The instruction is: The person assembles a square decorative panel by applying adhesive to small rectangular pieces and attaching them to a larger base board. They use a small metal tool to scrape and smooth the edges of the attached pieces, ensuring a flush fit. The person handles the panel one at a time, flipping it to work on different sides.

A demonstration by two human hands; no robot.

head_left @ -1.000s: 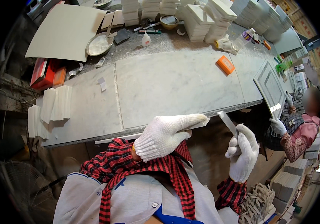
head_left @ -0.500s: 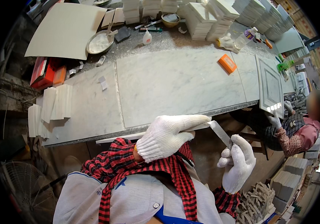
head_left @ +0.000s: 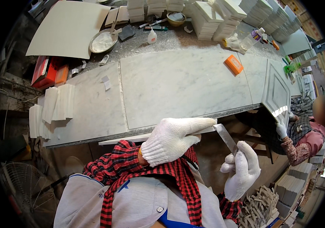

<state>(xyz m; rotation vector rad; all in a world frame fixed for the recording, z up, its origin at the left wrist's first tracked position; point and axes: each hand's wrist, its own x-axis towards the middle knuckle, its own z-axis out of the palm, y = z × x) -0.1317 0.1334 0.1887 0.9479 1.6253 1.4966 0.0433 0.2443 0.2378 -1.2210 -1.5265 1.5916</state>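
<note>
Both my hands wear white knitted gloves. My left hand point(head_left: 174, 140) is closed around a long, narrow white strip point(head_left: 123, 139), which lies along the front edge of the table and shows on both sides of the glove. My right hand point(head_left: 241, 171), lower and to the right, pinches a thin, flat grey-white strip point(head_left: 227, 137) between thumb and fingers. This flat strip slants up to the left, and its upper end meets the white strip's right end beside my left fingertips. I cannot tell what the flat strip is made of.
Marble-look slabs point(head_left: 181, 91) cover the table, with an orange box point(head_left: 233, 65) on them. White strips point(head_left: 59, 104) are stacked at the left. A bowl of white powder point(head_left: 103, 41) and a glue bottle point(head_left: 152, 36) stand behind. A co-worker point(head_left: 303, 133) handles a framed panel point(head_left: 276, 89).
My hands keep their grips and have shifted only slightly. At the right, the co-worker's panel has tilted and the co-worker's hands have moved a little lower.
</note>
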